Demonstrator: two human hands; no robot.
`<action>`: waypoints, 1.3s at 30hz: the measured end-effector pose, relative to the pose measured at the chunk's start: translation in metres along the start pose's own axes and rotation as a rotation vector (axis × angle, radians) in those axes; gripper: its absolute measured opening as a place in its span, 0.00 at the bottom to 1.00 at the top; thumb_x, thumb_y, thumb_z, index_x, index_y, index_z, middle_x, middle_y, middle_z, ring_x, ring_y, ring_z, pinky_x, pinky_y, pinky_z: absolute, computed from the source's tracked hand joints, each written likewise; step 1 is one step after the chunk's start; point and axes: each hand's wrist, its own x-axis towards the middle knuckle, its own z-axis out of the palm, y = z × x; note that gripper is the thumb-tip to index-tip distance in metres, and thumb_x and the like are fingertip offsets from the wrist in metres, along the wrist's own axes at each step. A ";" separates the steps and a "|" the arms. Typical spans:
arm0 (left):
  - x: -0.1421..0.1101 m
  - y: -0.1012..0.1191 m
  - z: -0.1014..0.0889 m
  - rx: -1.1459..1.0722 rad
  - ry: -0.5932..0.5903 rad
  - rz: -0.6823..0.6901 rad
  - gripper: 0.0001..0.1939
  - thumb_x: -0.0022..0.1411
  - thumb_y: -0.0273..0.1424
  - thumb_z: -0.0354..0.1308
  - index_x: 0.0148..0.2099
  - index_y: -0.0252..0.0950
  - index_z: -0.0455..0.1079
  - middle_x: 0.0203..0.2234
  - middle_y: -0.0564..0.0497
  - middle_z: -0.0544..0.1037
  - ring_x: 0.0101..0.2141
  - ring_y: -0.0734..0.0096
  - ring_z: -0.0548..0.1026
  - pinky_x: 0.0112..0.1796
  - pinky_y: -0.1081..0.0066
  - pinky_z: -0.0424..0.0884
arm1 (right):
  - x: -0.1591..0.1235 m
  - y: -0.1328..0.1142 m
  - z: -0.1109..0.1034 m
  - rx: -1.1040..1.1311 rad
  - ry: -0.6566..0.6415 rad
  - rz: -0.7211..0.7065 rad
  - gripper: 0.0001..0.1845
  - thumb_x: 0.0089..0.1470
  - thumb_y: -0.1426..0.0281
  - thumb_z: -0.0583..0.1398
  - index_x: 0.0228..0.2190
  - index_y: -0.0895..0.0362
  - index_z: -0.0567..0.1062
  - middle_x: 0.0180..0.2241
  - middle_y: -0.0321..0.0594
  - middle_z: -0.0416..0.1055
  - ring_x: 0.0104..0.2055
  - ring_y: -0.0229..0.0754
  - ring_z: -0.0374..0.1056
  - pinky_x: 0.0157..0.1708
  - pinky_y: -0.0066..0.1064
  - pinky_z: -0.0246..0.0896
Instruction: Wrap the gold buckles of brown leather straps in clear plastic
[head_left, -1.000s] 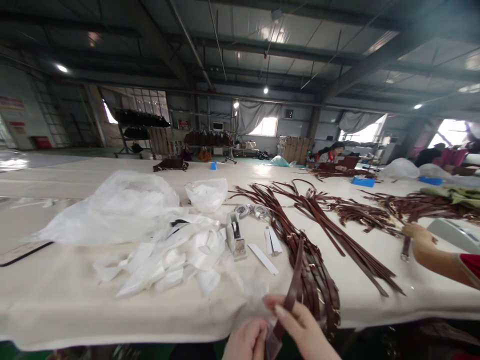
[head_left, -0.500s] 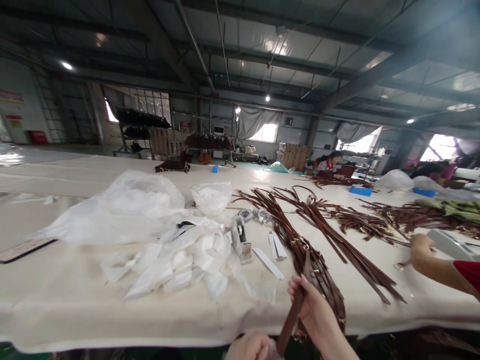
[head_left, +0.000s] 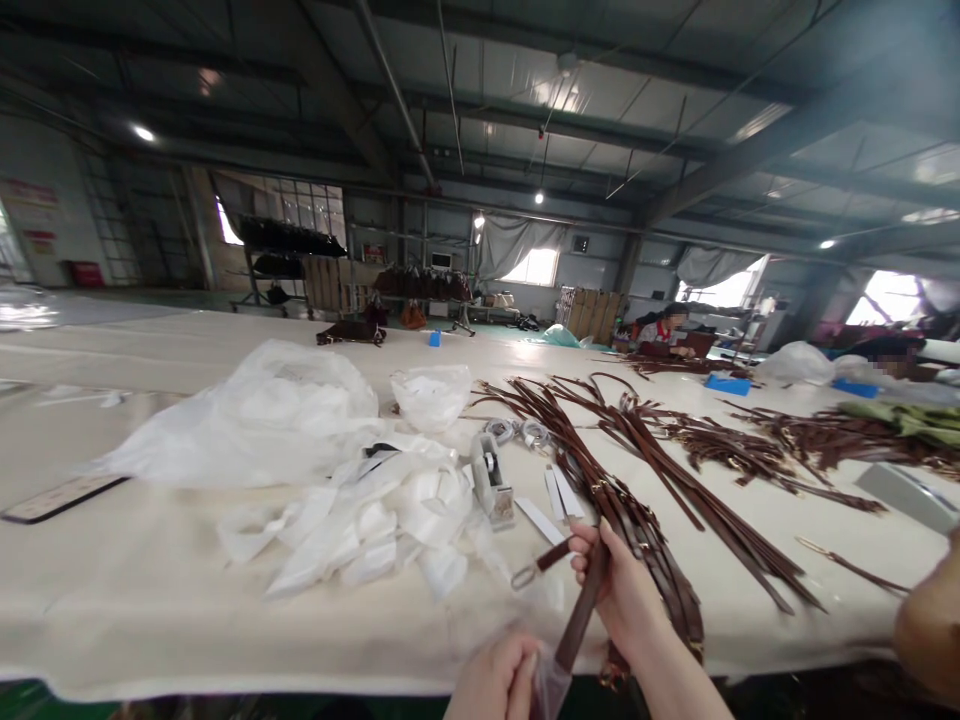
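Apparently pliable, the brown strap [head_left: 582,617] in front of the tape dispenser [head_left: 492,482] suited a mid-length hold: right hand [head_left: 628,592] pinching it, left hand [head_left: 496,677] pinching its slippery-looking plastic sleeve [head_left: 552,686].

Our right hand [head_left: 611,580] grips a brown strap [head_left: 583,612] ending in a metal ring [head_left: 523,577], our left hand [head_left: 501,678] holds clear plastic [head_left: 551,690] around its lower end, and a tape dispenser [head_left: 493,485] stands on the surface [head_left: 315,635].

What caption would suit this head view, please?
Right hand grips a brown strap, left hand its clear sleeve, near more straps and white wrapping.
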 end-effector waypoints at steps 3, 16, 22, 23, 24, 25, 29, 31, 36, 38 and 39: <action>0.027 0.029 -0.014 -0.042 0.066 0.005 0.14 0.71 0.30 0.43 0.38 0.39 0.69 0.31 0.48 0.78 0.34 0.65 0.76 0.37 0.70 0.69 | -0.010 -0.016 0.010 -0.200 -0.084 -0.144 0.28 0.49 0.46 0.66 0.38 0.57 0.83 0.30 0.42 0.80 0.30 0.41 0.72 0.30 0.30 0.66; 0.098 0.095 0.001 0.021 0.056 0.082 0.15 0.69 0.28 0.41 0.40 0.37 0.70 0.32 0.45 0.77 0.35 0.59 0.75 0.37 0.64 0.67 | -0.044 -0.161 0.036 -0.353 0.027 -0.652 0.27 0.48 0.47 0.68 0.40 0.55 0.79 0.20 0.36 0.75 0.25 0.42 0.70 0.28 0.31 0.66; 0.126 0.133 -0.021 -0.094 0.164 0.213 0.12 0.68 0.27 0.45 0.40 0.37 0.71 0.31 0.48 0.77 0.34 0.63 0.74 0.36 0.66 0.66 | -0.035 -0.175 0.041 -0.391 -0.208 -0.390 0.35 0.55 0.41 0.57 0.35 0.60 0.82 0.30 0.49 0.81 0.34 0.48 0.75 0.38 0.37 0.68; 0.132 0.140 -0.026 -0.108 0.187 0.233 0.12 0.67 0.26 0.45 0.40 0.37 0.71 0.31 0.48 0.77 0.34 0.63 0.74 0.37 0.66 0.66 | -0.034 -0.172 0.043 -0.399 -0.229 -0.366 0.35 0.55 0.40 0.57 0.35 0.61 0.82 0.33 0.50 0.82 0.37 0.49 0.76 0.42 0.38 0.68; 0.138 0.147 -0.030 -0.119 0.203 0.256 0.12 0.67 0.26 0.46 0.39 0.37 0.70 0.32 0.47 0.78 0.35 0.63 0.75 0.37 0.66 0.66 | -0.033 -0.168 0.045 -0.411 -0.249 -0.352 0.35 0.55 0.40 0.57 0.35 0.61 0.83 0.35 0.50 0.82 0.40 0.50 0.76 0.45 0.39 0.67; 0.143 0.153 -0.034 -0.129 0.216 0.277 0.11 0.66 0.25 0.46 0.39 0.37 0.70 0.33 0.47 0.78 0.36 0.63 0.75 0.38 0.67 0.66 | -0.033 -0.164 0.046 -0.432 -0.267 -0.349 0.35 0.55 0.40 0.57 0.36 0.60 0.83 0.37 0.50 0.82 0.43 0.52 0.75 0.48 0.40 0.65; 0.148 0.164 -0.042 -0.130 0.244 0.289 0.11 0.66 0.25 0.46 0.36 0.37 0.69 0.30 0.48 0.77 0.33 0.64 0.74 0.35 0.68 0.64 | -0.035 -0.149 0.045 -0.588 -0.313 -0.406 0.35 0.56 0.40 0.55 0.39 0.56 0.84 0.44 0.46 0.81 0.52 0.57 0.71 0.58 0.46 0.56; 0.144 0.163 -0.043 -0.129 0.258 0.256 0.12 0.66 0.25 0.46 0.33 0.37 0.69 0.26 0.50 0.75 0.29 0.66 0.72 0.32 0.68 0.62 | -0.034 -0.142 0.041 -0.641 -0.308 -0.419 0.36 0.57 0.40 0.53 0.41 0.56 0.83 0.46 0.45 0.80 0.53 0.57 0.70 0.59 0.47 0.55; 0.131 0.145 -0.037 -0.342 0.182 0.183 0.11 0.67 0.30 0.49 0.35 0.35 0.71 0.26 0.50 0.75 0.29 0.70 0.71 0.32 0.71 0.62 | -0.028 -0.125 0.030 -0.626 -0.280 -0.335 0.34 0.57 0.41 0.54 0.43 0.55 0.83 0.46 0.45 0.80 0.52 0.56 0.70 0.59 0.47 0.55; 0.126 0.135 -0.030 -0.491 0.076 0.100 0.08 0.63 0.33 0.56 0.36 0.33 0.71 0.24 0.53 0.72 0.25 0.73 0.68 0.28 0.73 0.61 | -0.028 -0.112 0.026 -0.645 -0.265 -0.303 0.33 0.56 0.42 0.56 0.41 0.55 0.83 0.45 0.46 0.80 0.53 0.56 0.69 0.61 0.48 0.53; 0.123 0.129 -0.027 -0.549 0.036 0.056 0.08 0.60 0.34 0.59 0.36 0.33 0.71 0.23 0.54 0.71 0.24 0.75 0.66 0.27 0.74 0.60 | -0.030 -0.103 0.024 -0.626 -0.258 -0.289 0.31 0.55 0.42 0.58 0.41 0.55 0.84 0.45 0.45 0.80 0.54 0.56 0.69 0.62 0.47 0.52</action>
